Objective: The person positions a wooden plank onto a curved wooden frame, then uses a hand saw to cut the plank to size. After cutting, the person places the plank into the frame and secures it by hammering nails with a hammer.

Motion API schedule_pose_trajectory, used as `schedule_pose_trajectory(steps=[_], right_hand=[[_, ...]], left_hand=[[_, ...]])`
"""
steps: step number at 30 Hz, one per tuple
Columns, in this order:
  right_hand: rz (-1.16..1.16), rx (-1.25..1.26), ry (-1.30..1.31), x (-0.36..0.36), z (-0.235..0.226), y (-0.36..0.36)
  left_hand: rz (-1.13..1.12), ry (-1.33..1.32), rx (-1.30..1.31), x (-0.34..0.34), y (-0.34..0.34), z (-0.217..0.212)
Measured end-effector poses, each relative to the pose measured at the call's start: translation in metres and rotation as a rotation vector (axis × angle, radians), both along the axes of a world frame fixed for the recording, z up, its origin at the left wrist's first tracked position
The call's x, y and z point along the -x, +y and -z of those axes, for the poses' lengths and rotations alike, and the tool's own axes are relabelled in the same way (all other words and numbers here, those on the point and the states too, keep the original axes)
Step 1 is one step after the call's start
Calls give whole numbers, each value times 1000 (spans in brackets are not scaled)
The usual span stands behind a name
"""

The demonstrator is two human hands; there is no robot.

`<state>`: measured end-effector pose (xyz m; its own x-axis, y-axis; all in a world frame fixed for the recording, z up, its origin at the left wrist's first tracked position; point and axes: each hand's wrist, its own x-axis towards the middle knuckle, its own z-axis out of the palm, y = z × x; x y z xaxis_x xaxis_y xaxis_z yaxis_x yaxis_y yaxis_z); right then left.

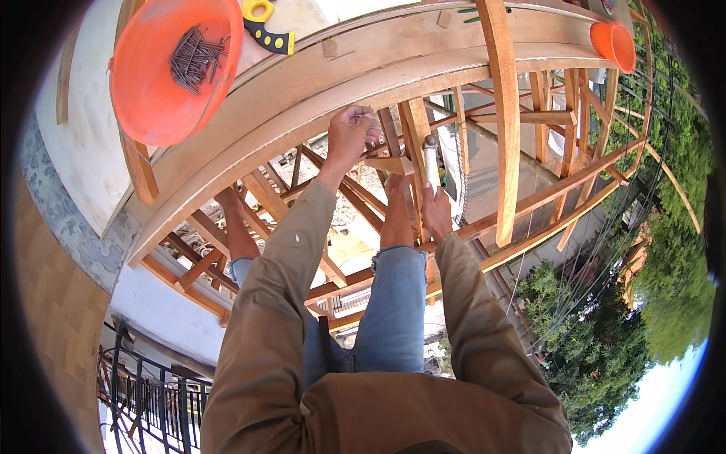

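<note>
My left hand (351, 138) is raised at the near edge of a long curved wooden board (295, 125), fingers drawn together in a pinch. What is between its fingertips, if anything, is too small to make out. Lower and to the right, my right hand (436, 213) is wrapped round the pale handle of a hammer (431, 163), its dark head pointing away from me. Beyond the board at the far left, an orange bowl (140, 91) holds a pile of nails (198, 60).
A yellow-and-black saw handle (268, 32) lies near the bowl. An upright timber (503, 113) crosses the board on the right, with a smaller orange container (614, 47) farther along. My bare feet and legs are among open wooden framing (363, 200), with ground far below. Cables and trees are at right.
</note>
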<state>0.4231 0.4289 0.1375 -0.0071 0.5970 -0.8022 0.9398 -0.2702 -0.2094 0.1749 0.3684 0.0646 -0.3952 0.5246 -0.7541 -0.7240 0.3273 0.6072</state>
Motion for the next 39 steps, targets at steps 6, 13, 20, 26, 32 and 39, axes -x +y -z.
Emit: schedule_pose_trajectory(steps=[6, 13, 20, 26, 32, 39], right_hand=[[23, 37, 22, 1, -4, 1], [-95, -45, 72, -17, 12, 0], [-160, -85, 103, -18, 9, 3], [-170, -7, 33, 0, -12, 12], [-185, -6, 8, -3, -11, 15], [-159, 21, 12, -8, -5, 17]], left_hand=[[-341, -98, -232, 28, 51, 36], [-33, 366, -43, 32, 104, 56], [138, 523, 151, 16, 121, 85], [236, 449, 161, 16, 123, 78], [373, 540, 228, 19, 126, 64], [351, 537, 226, 20, 130, 59]])
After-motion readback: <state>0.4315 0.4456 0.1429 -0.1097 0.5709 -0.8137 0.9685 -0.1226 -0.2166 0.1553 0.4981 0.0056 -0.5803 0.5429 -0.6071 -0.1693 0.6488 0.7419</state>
